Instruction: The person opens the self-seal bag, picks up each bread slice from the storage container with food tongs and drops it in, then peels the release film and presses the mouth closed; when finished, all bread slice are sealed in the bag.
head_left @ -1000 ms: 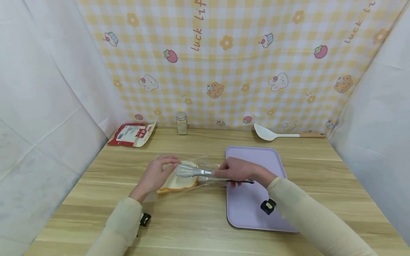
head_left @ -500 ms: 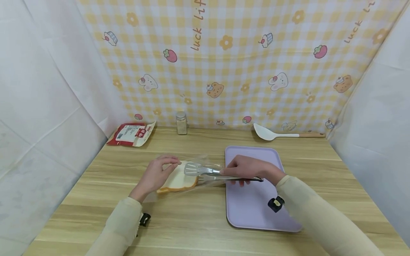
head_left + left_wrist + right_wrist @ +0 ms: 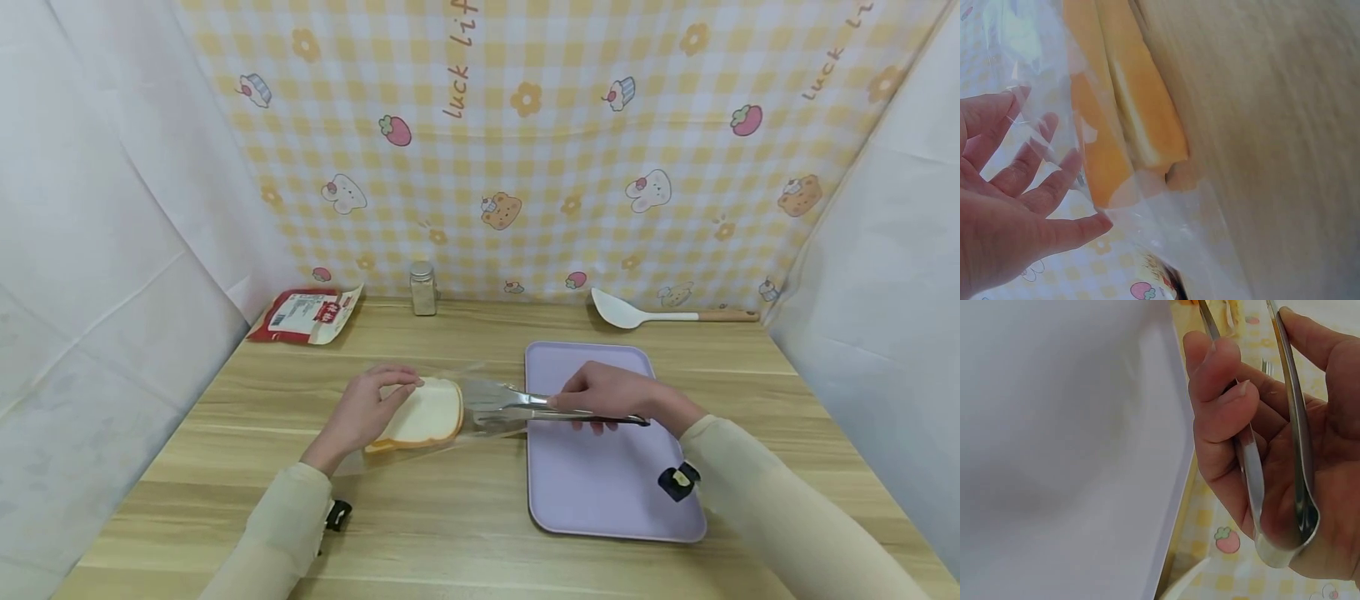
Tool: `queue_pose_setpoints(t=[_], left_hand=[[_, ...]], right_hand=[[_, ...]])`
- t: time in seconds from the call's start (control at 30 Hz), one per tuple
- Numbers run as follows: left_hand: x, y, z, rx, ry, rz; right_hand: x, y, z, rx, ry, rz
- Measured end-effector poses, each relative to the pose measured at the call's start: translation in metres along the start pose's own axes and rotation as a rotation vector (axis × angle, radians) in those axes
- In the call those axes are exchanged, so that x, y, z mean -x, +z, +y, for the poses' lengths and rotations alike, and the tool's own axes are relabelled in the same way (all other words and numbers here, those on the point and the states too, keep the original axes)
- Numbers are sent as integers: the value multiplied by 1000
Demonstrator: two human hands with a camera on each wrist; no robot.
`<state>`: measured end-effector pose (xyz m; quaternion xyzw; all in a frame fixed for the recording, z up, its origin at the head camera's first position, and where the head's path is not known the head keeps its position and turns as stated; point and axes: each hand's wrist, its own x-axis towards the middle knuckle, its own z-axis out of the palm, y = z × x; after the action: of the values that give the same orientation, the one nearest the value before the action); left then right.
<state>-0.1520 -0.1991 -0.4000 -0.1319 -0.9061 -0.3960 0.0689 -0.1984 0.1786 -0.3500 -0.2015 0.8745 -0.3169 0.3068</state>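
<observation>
Slices of bread (image 3: 431, 412) lie inside a clear plastic bag (image 3: 1019, 37) on the wooden table. My left hand (image 3: 363, 412) is over the bag's left part, pinching the film between thumb and index finger; in the left wrist view its other fingers spread against the plastic. My right hand (image 3: 611, 392) grips metal tongs (image 3: 1250, 469), fingers around one arm and thumb on the other. The tongs' slotted ends point left into the bag's mouth, just right of the bread, with no slice visible between them.
A lilac tray (image 3: 600, 492) lies beneath my right hand. Along the back are a red-and-white packet (image 3: 307, 317), a small seasoning jar (image 3: 423, 290) and a white spoon (image 3: 618, 310) with a wooden handle. A checked cloth (image 3: 525, 150) hangs behind.
My right hand has drawn the tongs to the right, off the bread and toward the bag's mouth. The left hand and the bread have stayed in place.
</observation>
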Motion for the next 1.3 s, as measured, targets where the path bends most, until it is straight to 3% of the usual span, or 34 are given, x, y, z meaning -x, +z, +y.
queue_pose_setpoints(t=[0.63, 0.93, 1.3], left_hand=[[-3, 4, 1, -5, 4, -63], [-4, 6, 0, 16, 48, -115], [-9, 2, -2, 53, 48, -131]], right_hand=[[44, -20, 43, -72, 7, 49], [81, -36, 73, -171, 28, 216], [122, -26, 127, -168, 221, 446]])
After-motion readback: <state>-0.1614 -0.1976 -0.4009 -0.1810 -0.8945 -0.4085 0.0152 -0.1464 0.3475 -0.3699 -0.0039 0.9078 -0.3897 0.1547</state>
